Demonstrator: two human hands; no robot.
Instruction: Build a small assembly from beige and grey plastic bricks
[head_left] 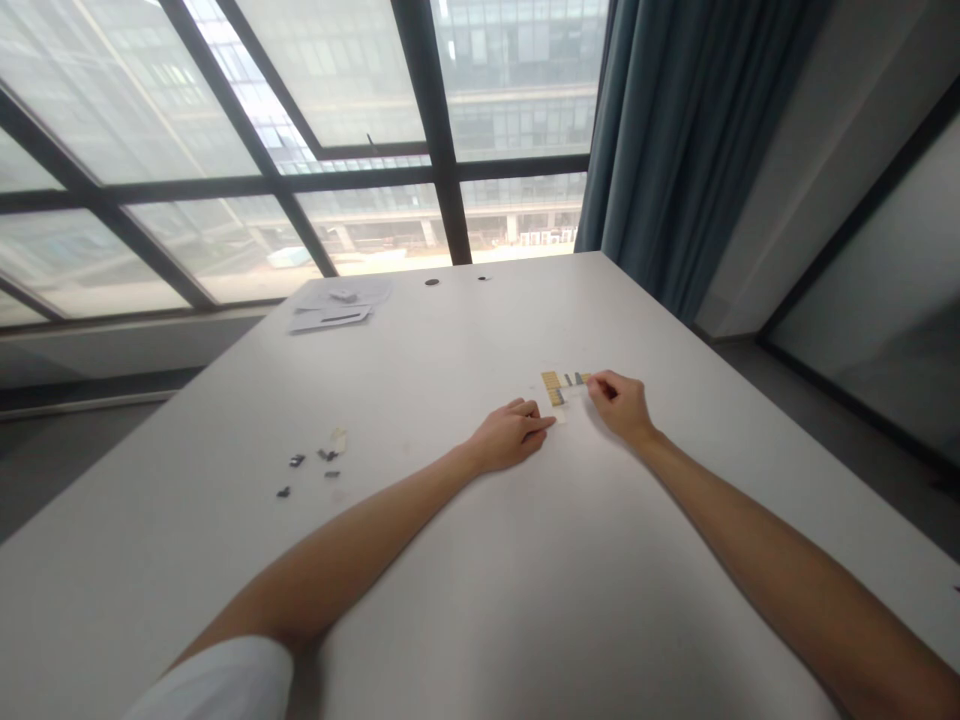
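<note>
A small flat assembly of yellow and grey tiles (561, 383) lies on the white table (480, 560), far from me. My left hand (513, 434) rests on the table just left of it, fingers curled, the index fingertip pointing at its lower edge. At the assembly's right end, my right hand (619, 403) is closed in a pinch on a small piece too small to name.
Several tiny dark pieces (307, 470) and a pale scrap (339, 440) lie at the left of the table. Papers (337, 305) sit near the far edge, with two dark round spots (432, 282) beyond. Windows and a blue curtain (675, 140) stand behind.
</note>
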